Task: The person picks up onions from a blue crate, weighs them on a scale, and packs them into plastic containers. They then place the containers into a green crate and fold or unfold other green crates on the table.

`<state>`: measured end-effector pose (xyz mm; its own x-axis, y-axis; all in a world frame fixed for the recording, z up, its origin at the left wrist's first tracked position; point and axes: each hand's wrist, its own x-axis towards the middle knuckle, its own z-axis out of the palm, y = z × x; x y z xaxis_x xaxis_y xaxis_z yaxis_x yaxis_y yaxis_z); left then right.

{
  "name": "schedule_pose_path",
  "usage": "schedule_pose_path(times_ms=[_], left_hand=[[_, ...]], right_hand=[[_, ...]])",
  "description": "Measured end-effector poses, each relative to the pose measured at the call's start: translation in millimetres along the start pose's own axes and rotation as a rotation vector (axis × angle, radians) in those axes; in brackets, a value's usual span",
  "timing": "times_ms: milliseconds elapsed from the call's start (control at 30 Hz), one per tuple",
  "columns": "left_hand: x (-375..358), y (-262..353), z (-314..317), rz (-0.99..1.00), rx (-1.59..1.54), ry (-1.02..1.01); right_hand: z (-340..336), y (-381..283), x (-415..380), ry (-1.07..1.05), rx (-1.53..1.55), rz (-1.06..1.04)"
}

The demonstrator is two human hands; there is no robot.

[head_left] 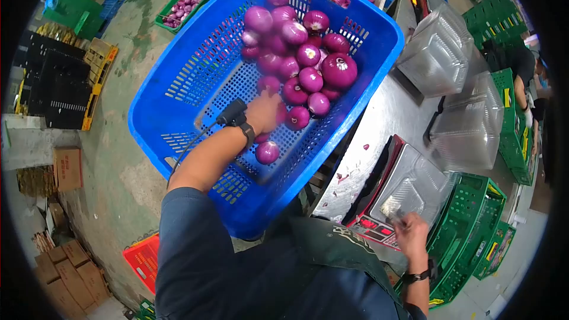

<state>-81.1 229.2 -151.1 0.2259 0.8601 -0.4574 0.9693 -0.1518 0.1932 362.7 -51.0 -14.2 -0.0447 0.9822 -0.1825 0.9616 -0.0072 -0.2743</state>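
A large blue plastic basket (195,71) with slotted sides holds a heap of peeled red onions (308,54) toward its far end. My left hand (264,112) reaches down into it at the near side of the heap, against the onions; its fingers are smeared by motion. One onion (267,152) lies apart near my left wrist. To the right, a clear plastic tray (415,184) rests on a red digital scale (373,229). My right hand (412,234) is closed with its fingertips at the tray's near corner, beside a pale blurred spot.
Stacks of clear trays (435,53) stand behind the scale on a metal table (379,124) with scraps of onion skin. Green crates (468,231) stand at the right. A smaller green crate of onions (185,6) sits on the floor, and a red crate (144,261) is at lower left.
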Motion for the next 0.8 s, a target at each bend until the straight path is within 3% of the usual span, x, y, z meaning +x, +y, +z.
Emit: schedule_pose_path(times_ms=[200, 300, 333, 433, 500, 567, 633, 700, 800], left_hand=[[22.3, -5.1, 43.8, 0.03, 0.111, 0.18], [14.8, -14.8, -2.9, 0.105, -0.07, 0.132], [14.0, -22.1, -24.0, 0.135, -0.18, 0.205], [0.5, -29.0, -106.6, 0.066, -0.741, -0.138], [-10.2, -26.0, -127.3, 0.055, -1.062, -0.19], [-29.8, -8.4, -144.2, 0.237, -1.257, -0.257], [-62.9, 33.5, -153.3, 0.348, -1.317, -0.218], [-92.4, 75.1, -157.7, 0.36, -1.332, -0.293], [-113.2, 109.8, -147.4, 0.569, -1.284, -0.464]], right_hand=[[-19.0, -60.8, 7.4, 0.009, 0.145, 0.042], [-26.6, -68.4, 15.3, 0.103, 0.251, 0.056], [-27.8, -71.3, 19.4, 0.132, 0.277, 0.057], [-31.5, -92.5, 42.0, 0.301, 0.354, 0.054], [-32.3, -111.0, 61.9, 0.389, 0.423, -0.041], [-33.7, -135.1, 84.5, 0.453, 0.522, -0.117], [-40.2, -166.3, 106.1, 0.471, 0.596, -0.187], [-45.4, -192.6, 123.1, 0.489, 0.618, -0.28], [-44.7, -201.5, 140.0, 0.51, 0.545, -0.431]])
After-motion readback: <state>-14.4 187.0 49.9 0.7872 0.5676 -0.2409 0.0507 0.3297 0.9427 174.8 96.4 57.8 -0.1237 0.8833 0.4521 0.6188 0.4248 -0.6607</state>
